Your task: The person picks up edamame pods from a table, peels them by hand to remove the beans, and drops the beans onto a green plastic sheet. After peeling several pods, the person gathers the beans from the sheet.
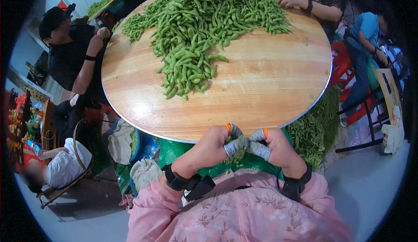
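Pink shirt [270, 211] below the hands; beyond them, the table [261, 94]. Ahead of the left hand, the pods [187, 68] lie in a big heap, so plenty looks left to work. Past the right hand, greens [309, 133] cover the floor, maybe spent husks. Left hand [207, 148] and right hand [281, 148] angle inward at the near rim, taped fingertips pinched closed and meeting; anything between is hidden.
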Demonstrator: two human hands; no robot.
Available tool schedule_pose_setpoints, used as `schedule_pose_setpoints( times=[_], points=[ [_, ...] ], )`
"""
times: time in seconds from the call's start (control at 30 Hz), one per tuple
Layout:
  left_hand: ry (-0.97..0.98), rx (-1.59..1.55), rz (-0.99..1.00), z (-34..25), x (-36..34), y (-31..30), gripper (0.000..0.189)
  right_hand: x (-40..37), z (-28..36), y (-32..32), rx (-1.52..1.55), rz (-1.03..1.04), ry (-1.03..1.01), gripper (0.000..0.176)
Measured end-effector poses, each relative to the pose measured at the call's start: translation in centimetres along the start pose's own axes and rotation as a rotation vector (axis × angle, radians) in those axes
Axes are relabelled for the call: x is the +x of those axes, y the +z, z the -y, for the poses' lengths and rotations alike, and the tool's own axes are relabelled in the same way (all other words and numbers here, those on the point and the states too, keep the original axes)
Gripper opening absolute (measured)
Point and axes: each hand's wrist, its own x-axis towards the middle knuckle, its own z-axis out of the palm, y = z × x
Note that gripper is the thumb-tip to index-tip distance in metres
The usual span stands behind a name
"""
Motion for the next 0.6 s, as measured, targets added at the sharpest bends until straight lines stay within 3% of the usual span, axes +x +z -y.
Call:
schedule_pose_setpoints(
  times=[0.13, 0.33, 0.4, 0.43, 0.5, 0.53, 0.6],
  points=[
    [0.034, 0.022, 0.131, 0.5, 0.1, -0.2, 0.014, -0.4, -0.7, -0.5, -0.078, 0.017, 0.013, 0.006],
    [0.059, 0.397, 0.074, 0.1, 1.2, 0.2, 0.021, -0.8, -0.4, -2.1, -0.359, -0.043, -0.084, 0.009],
    [0.094, 0.728, -0.124, -0.8, 2.3, -0.9, 0.019, -2.0, 0.1, -4.5, -0.560, -0.062, 0.014, 0.012],
    [0.010, 0.884, -0.191, -1.2, 3.3, -1.8, 0.018, -2.7, 0.1, -6.1, -0.659, -0.050, 0.096, 0.014],
    [0.020, 1.149, -0.418, -1.6, 6.3, -3.7, 0.024, -4.1, -0.9, -8.3, -0.875, -0.230, 0.203, 0.016],
    [0.044, 1.225, -0.470, -1.7, 7.6, -4.4, 0.021, -4.8, -1.4, -9.1, -0.875, -0.235, 0.203, 0.016],
    [0.074, 1.301, -0.520, -1.0, 9.8, -6.1, 0.018, -6.0, -2.2, -10.1, -0.933, -0.496, 0.169, 0.016]
  ],
)
